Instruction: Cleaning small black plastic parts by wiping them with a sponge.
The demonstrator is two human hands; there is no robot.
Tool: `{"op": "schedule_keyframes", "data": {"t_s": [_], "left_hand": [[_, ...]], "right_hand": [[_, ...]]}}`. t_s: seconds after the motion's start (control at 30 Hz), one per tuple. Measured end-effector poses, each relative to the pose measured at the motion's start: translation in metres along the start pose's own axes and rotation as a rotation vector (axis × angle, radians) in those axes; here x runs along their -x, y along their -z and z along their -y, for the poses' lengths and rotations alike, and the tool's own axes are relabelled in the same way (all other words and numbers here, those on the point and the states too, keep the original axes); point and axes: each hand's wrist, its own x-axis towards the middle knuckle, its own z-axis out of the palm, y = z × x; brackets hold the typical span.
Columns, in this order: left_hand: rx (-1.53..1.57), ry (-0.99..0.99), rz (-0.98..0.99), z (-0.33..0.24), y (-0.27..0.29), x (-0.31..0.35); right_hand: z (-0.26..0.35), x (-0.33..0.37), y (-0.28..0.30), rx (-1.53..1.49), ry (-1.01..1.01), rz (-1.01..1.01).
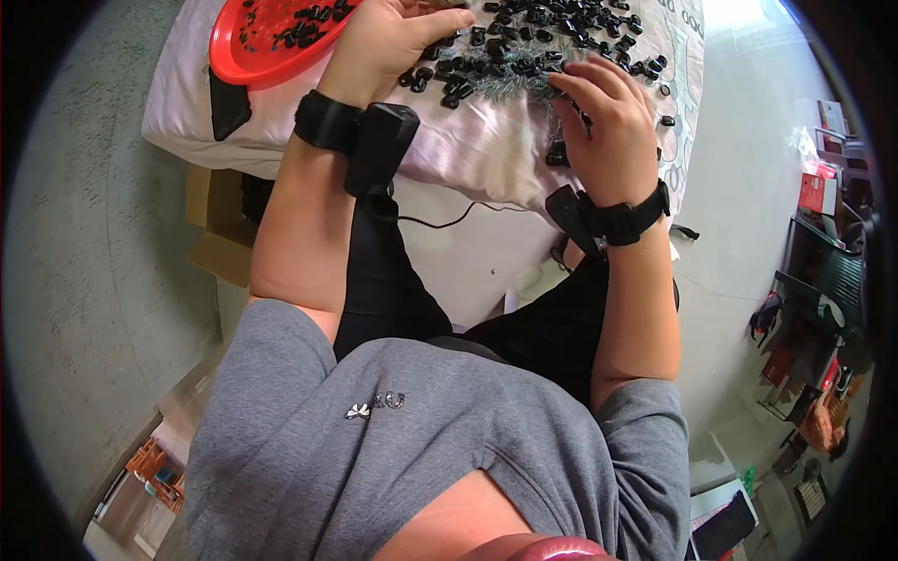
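Small black plastic pieces (538, 64) lie heaped and scattered over a pale, shiny cloth. Among them spreads a greyish tangle of thin wiry bits (510, 82). My left hand (407, 35) is at the top edge of the view, left of the heap, thumb pointing right and fingers drawn in toward it. Its fingertips are partly cut off, so whatever it pinches cannot be made out. Over the right side of the heap is my right hand (613, 117), its fingers curved and apart, with nothing seen in it. Each wrist wears a black strap with a box-shaped device.
A red plastic basin (248, 61) with more black pieces stands at the left of the cloth-covered table (486, 154). A dark flat object (228, 107) lies below it. An open cardboard box (220, 220) sits on the floor at left, and a black cable (440, 222) hangs beneath the table edge.
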Motion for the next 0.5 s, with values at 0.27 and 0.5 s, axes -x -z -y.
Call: {"op": "schedule_keyframes", "data": {"t_s": [0.27, 0.5], "left_hand": [[0.220, 0.303, 0.208, 0.001, 0.014, 0.019], [0.300, 0.305, 0.273, 0.001, 0.014, 0.024]], "right_hand": [[0.007, -0.011, -0.001, -0.008, -0.038, 0.062], [0.004, -0.012, -0.005, 0.069, -0.019, 0.202]]}}
